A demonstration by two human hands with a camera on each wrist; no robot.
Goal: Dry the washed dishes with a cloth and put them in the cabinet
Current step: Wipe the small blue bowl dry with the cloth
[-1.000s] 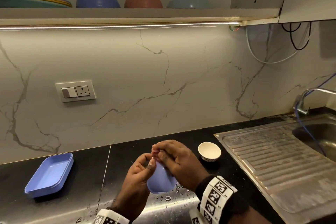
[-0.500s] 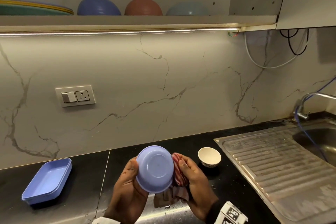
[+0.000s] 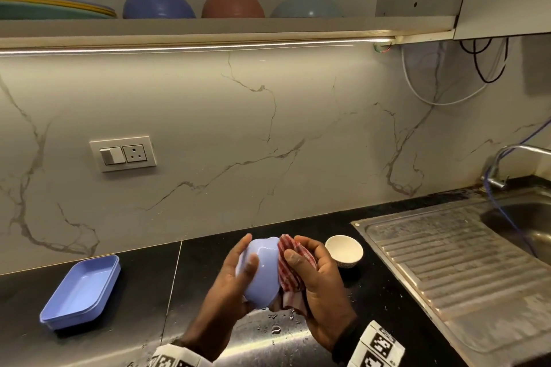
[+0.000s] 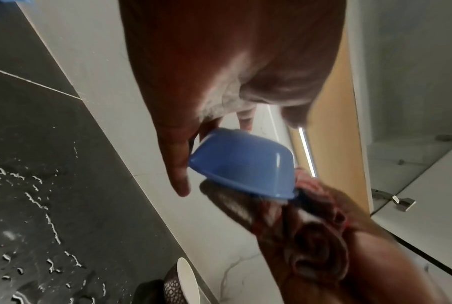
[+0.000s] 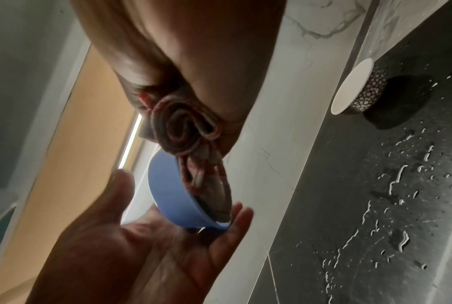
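Blue bowl (image 3: 261, 274) sits gripped in our left hand (image 3: 229, 286) while our right hand (image 3: 316, 280) clamps the checked cloth (image 3: 290, 265) against it. 3 bowls (image 3: 232, 3) are shelved in the cabinet (image 3: 226, 25); the white cup (image 3: 344, 250) and blue tray (image 3: 82, 290) wait on the counter (image 3: 134, 334).

A glossy black stone countertop (image 3: 125, 345), beaded with water drops near its front edge, carries a shallow rectangular blue plastic tray (image 3: 81, 292) at left and a small white bowl with a dotted dark outer wall (image 3: 344, 251) just beside the ribbed stainless-steel sink drainboard (image 3: 465, 271) at right.
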